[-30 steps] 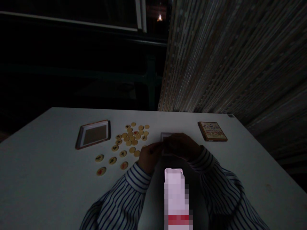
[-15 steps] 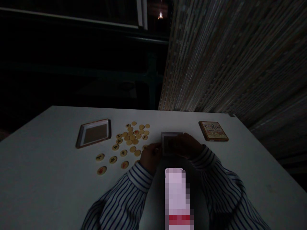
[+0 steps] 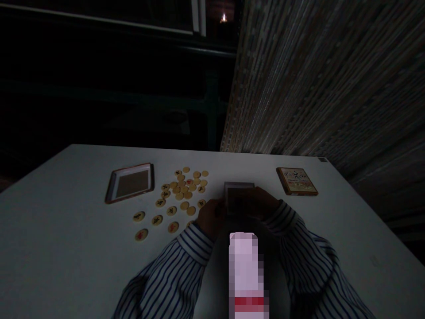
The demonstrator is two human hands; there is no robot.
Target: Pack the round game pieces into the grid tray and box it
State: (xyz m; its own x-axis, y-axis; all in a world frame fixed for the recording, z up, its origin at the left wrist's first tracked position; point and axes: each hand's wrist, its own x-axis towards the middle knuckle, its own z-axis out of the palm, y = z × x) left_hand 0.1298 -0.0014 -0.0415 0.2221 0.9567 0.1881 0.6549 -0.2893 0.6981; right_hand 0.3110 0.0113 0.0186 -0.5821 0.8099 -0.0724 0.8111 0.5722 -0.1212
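Observation:
A small shallow box (image 3: 239,183) with a pale rim and dark inside lies in front of me. My left hand (image 3: 210,217) is at its left edge, fingers curled in against the rim. From the right, my right hand (image 3: 265,203) reaches over the box, its bent fingers above or inside it. Deep shadow hides the fingertips of my right hand and whatever they may hold. Left of my hands, several round wooden Chinese chess pieces (image 3: 179,196) lie scattered, some showing black or red characters, others blank side up.
A shallow open tray (image 3: 152,177) lies at the left of the white table (image 3: 83,248). At the right sits a flat box with a printed picture (image 3: 298,180). A pixelated pale shape with a red band (image 3: 245,266) covers the near middle. Behind hangs a string curtain (image 3: 282,79).
My hands stay at the small box, with only a slight shift of the right fingers. The whole view has moved very little. The chess pieces lie as before.

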